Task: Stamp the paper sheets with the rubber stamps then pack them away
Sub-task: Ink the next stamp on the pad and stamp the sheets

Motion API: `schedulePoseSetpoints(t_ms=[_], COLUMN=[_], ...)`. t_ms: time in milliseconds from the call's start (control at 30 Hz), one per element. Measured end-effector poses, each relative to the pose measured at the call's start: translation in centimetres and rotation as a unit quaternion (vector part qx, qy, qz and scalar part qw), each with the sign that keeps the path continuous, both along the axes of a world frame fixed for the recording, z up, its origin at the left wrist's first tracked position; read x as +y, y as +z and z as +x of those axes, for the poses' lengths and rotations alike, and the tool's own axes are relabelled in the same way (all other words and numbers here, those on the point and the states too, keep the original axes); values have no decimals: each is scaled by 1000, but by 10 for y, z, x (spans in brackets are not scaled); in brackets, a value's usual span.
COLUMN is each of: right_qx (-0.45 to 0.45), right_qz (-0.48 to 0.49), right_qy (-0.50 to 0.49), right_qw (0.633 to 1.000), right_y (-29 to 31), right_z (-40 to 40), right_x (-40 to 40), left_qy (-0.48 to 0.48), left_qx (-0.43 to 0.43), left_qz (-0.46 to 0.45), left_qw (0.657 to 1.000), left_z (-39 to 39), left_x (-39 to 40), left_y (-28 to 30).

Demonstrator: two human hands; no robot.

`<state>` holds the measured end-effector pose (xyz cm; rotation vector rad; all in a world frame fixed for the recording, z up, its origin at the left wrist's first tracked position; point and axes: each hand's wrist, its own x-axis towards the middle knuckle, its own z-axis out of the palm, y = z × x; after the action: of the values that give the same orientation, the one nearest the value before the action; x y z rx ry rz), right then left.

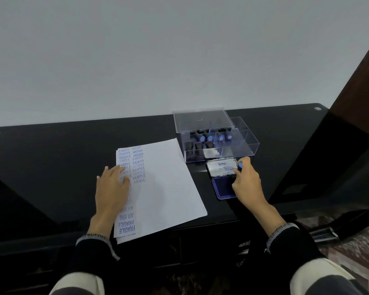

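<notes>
The rubber stamp point(240, 165) sits in the right hand's point(246, 184) closed grip, over the open ink pad point(223, 188). The left hand point(112, 188) lies flat, fingers straight, on the stamped paper sheets point(166, 188) on the black worktop point(51, 167).

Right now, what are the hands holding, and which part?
The right hand grips a rubber stamp by its handle, over the ink pad. The left hand holds nothing; it presses flat on the paper.

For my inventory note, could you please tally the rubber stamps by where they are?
Black-handled rubber stamps in the clear plastic box: 7, e.g.
Blue-capped stamp gripped in right hand over blue ink pad: 1
Total: 8
</notes>
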<state>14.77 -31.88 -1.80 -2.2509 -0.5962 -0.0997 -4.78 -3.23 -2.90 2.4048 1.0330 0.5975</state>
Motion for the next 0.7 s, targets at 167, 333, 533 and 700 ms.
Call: schedulePoseSetpoints(t_ms=[167,333,533,700], right_qx=[-32,17,-5,-9], right_qz=[-32,-24,-23,-16], right_qy=[5,9,0,0], right_qw=[999,1000,1000,1000], right_y=[-1,4,4,4], right_z=[-1,2,-4,-5], right_x=[1,-1,2,1], left_qy=[8,14,22,23], left_qx=[35,33,27,32], left_qz=[-4,5,14,21], left_qw=[999,999,999,999], left_z=[-2,1,1,1], left_x=[6,8,7,8], left_y=[-10,-11,-11,-13])
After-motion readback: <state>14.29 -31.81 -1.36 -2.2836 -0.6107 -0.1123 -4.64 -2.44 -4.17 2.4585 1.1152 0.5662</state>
